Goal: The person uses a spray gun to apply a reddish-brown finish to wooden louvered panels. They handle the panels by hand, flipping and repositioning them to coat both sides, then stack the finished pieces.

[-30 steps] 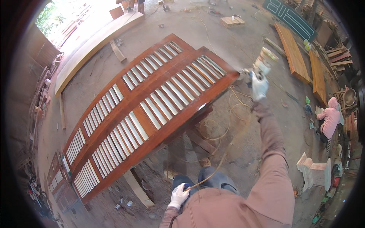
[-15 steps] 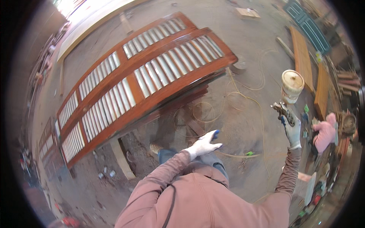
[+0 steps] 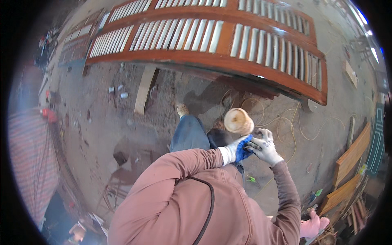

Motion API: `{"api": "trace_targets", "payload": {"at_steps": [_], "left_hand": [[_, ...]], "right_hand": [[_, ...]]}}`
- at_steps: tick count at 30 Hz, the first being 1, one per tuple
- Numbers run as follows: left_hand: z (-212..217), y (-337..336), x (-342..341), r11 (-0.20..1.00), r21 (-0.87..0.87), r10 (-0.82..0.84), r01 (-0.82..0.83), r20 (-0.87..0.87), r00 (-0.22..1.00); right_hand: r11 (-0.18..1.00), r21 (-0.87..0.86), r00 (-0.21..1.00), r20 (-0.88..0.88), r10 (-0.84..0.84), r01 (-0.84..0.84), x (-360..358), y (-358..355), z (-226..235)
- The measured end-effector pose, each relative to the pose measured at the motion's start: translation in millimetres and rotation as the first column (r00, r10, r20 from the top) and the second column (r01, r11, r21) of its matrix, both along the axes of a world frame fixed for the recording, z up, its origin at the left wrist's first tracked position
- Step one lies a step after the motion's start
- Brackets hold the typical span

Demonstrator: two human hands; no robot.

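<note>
In front of my lap, both gloved hands come together at a spray gun whose whitish, stained paint cup [image 3: 238,121] sits on top, tilted toward me. The gun's body is mostly hidden behind my fingers. My left hand [image 3: 236,150], in a white glove with a blue palm, is closed about the gun just under the cup. Against its fingertips, my right hand [image 3: 264,148] is bent closed at the gun's other side; exactly what its fingers grip is hidden. Beyond them lies a reddish-brown slatted wooden panel [image 3: 226,53] with silvery-white strips, raised above the floor.
A thin yellowish hose [image 3: 295,139] loops over the floor at right. A wooden plank [image 3: 145,90] juts from beneath the panel. Brown boards [image 3: 352,154] and a green panel [image 3: 375,141] line the right side. A person in pink [image 3: 314,223] is at lower right.
My right hand has brought the spray gun in from the far right to my left hand, which has closed on it. My view has turned, so the panel appears higher and further right.
</note>
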State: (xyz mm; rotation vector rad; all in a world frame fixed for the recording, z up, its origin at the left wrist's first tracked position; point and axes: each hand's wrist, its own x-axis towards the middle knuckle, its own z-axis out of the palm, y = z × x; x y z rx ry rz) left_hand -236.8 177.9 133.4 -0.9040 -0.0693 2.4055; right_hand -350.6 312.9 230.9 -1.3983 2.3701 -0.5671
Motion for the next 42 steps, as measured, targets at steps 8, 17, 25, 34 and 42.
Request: {"api": "trace_targets", "payload": {"at_steps": [8,17,25,34,42], "left_hand": [[-105,-45,63,0.924,-0.109,0.382,-0.368,0.177,0.907],[-172,-138,245,0.034,-0.769,-0.036,0.638,0.637,0.770],[-280,-157,342,-0.387,-0.665,-0.051,0.638,0.707,0.706],[-293,-168,361,-0.386,-0.659,0.001,0.646,0.700,0.714],[-262,-164,370,-0.335,-0.640,-0.125,0.692,0.758,0.640]], "right_hand": [[0.944,0.300,0.960,0.276,0.051,-0.136,14,-82,-132],[0.874,0.483,0.895,0.412,-0.172,-0.055,27,-127,-452],[0.894,0.442,0.978,0.148,-0.147,0.067,2,-182,-720],[0.633,0.747,0.977,-0.201,-0.072,0.201,22,-219,-738],[0.681,0.727,0.976,0.080,-0.203,0.082,134,-152,-544]]}}
